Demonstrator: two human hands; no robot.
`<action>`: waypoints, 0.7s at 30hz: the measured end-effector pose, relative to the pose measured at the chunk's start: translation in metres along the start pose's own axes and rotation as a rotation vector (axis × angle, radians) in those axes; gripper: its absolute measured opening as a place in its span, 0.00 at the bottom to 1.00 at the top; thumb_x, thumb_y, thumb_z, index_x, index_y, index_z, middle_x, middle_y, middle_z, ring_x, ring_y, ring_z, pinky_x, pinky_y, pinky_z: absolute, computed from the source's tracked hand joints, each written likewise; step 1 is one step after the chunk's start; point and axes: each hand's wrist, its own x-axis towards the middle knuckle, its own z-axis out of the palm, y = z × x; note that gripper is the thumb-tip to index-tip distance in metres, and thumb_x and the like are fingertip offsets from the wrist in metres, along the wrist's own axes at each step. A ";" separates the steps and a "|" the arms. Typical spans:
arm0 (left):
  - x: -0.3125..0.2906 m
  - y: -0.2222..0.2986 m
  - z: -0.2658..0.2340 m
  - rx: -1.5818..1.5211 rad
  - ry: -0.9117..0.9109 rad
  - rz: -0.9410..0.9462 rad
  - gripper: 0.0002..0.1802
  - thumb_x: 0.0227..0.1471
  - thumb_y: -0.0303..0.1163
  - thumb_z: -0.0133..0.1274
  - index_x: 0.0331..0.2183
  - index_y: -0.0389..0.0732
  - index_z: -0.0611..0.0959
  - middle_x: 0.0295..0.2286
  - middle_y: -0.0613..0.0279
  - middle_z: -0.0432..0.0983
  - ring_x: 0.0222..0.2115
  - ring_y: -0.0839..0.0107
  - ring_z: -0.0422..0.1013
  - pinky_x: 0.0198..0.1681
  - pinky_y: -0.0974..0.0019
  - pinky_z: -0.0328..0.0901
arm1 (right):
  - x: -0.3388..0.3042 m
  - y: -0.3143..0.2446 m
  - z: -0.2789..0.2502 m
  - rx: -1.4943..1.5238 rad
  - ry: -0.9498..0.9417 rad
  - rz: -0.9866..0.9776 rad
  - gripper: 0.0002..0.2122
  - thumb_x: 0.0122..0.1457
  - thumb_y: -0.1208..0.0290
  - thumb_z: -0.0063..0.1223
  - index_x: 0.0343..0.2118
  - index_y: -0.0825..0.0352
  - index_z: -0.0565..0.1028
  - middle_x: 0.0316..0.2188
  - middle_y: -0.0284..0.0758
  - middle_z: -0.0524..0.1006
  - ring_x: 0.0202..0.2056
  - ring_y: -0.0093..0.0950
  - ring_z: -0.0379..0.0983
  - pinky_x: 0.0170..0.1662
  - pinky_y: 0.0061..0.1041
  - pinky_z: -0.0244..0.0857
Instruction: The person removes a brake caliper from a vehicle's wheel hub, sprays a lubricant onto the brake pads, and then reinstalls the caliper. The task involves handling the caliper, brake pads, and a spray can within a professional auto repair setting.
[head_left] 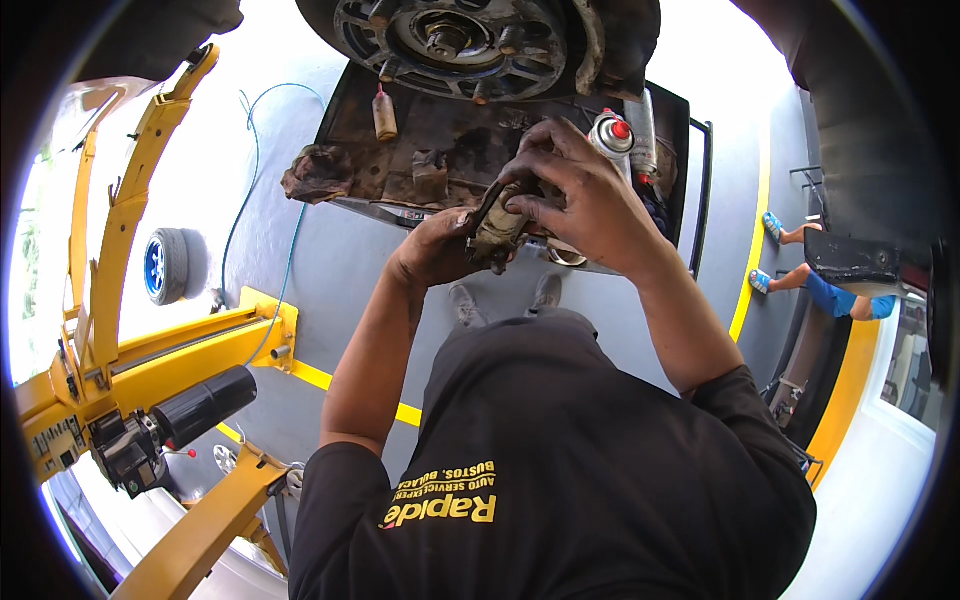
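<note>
- Holding a grimy part in front of the body, seen over the near edge of a dark, dirty table.
- Closed around its left side with the left hand, with the thumb up along the top.
- Closed on its right side with the right hand, with bent fingers over the top and the thumb against it.
- Cannot tell how the hidden fingertips of either hand press.
- On the table, toward the left: a crumpled rag at the corner and a small bottle with a reddish tip.
- Just past the right hand: a red-topped can beside a grey can.
- Above the far edge: a wheel hub with studs.
- Off to the left: a loose tyre near a yellow lift.
- Far right: blue shorts of another person.
</note>
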 end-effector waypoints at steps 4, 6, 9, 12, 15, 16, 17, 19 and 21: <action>0.000 -0.001 0.002 0.048 -0.026 -0.004 0.47 0.53 0.61 0.59 0.58 0.30 0.74 0.47 0.46 0.77 0.39 0.64 0.76 0.36 0.66 0.70 | -0.006 0.002 0.007 0.044 0.072 0.072 0.20 0.51 0.65 0.73 0.46 0.62 0.80 0.45 0.34 0.75 0.45 0.33 0.76 0.48 0.31 0.71; 0.002 -0.002 0.003 0.083 -0.051 -0.005 0.48 0.52 0.63 0.59 0.58 0.29 0.74 0.46 0.47 0.77 0.39 0.66 0.76 0.33 0.68 0.69 | -0.009 0.003 0.008 0.092 0.082 0.113 0.21 0.51 0.65 0.74 0.47 0.62 0.80 0.43 0.33 0.76 0.43 0.30 0.76 0.46 0.29 0.71; 0.005 -0.002 0.005 0.122 -0.067 -0.021 0.50 0.52 0.64 0.59 0.57 0.28 0.74 0.44 0.49 0.77 0.39 0.67 0.75 0.31 0.70 0.67 | -0.015 0.004 0.008 0.187 0.095 0.196 0.23 0.49 0.67 0.76 0.48 0.63 0.79 0.42 0.31 0.78 0.40 0.26 0.76 0.44 0.27 0.70; 0.007 -0.001 0.007 0.128 -0.061 -0.049 0.50 0.51 0.64 0.59 0.58 0.27 0.74 0.43 0.50 0.76 0.38 0.67 0.74 0.32 0.69 0.67 | -0.020 0.005 0.007 0.287 0.086 0.278 0.24 0.47 0.68 0.77 0.48 0.63 0.79 0.40 0.31 0.79 0.39 0.23 0.75 0.43 0.25 0.70; 0.008 0.000 0.010 0.155 -0.048 -0.066 0.51 0.50 0.64 0.60 0.58 0.27 0.73 0.43 0.50 0.76 0.38 0.67 0.74 0.32 0.69 0.67 | -0.024 0.006 0.009 0.355 0.079 0.315 0.25 0.47 0.69 0.78 0.49 0.63 0.78 0.40 0.30 0.79 0.39 0.21 0.75 0.43 0.25 0.70; 0.009 0.000 0.010 0.163 -0.059 -0.072 0.51 0.50 0.64 0.60 0.58 0.27 0.73 0.43 0.49 0.76 0.38 0.66 0.74 0.33 0.69 0.68 | -0.026 0.006 0.009 0.361 0.088 0.309 0.25 0.47 0.69 0.78 0.49 0.63 0.78 0.40 0.30 0.78 0.39 0.21 0.74 0.43 0.25 0.70; 0.009 0.001 0.011 0.170 -0.072 -0.079 0.52 0.49 0.64 0.60 0.58 0.27 0.73 0.44 0.49 0.76 0.39 0.66 0.74 0.33 0.69 0.68 | -0.027 0.006 0.010 0.367 0.098 0.305 0.26 0.47 0.70 0.78 0.49 0.63 0.78 0.40 0.30 0.78 0.39 0.21 0.74 0.44 0.25 0.70; 0.010 0.001 0.012 0.168 -0.062 -0.078 0.52 0.49 0.64 0.60 0.58 0.28 0.73 0.45 0.49 0.75 0.39 0.65 0.74 0.33 0.68 0.68 | -0.029 0.006 0.009 0.337 0.117 0.306 0.26 0.47 0.70 0.78 0.49 0.63 0.78 0.41 0.30 0.78 0.39 0.21 0.74 0.44 0.24 0.70; 0.010 0.002 0.011 0.174 -0.056 -0.078 0.52 0.48 0.64 0.61 0.58 0.28 0.73 0.45 0.48 0.75 0.40 0.64 0.74 0.32 0.67 0.68 | -0.032 0.006 0.008 0.335 0.125 0.303 0.26 0.46 0.70 0.78 0.49 0.64 0.78 0.41 0.30 0.77 0.39 0.21 0.73 0.44 0.24 0.69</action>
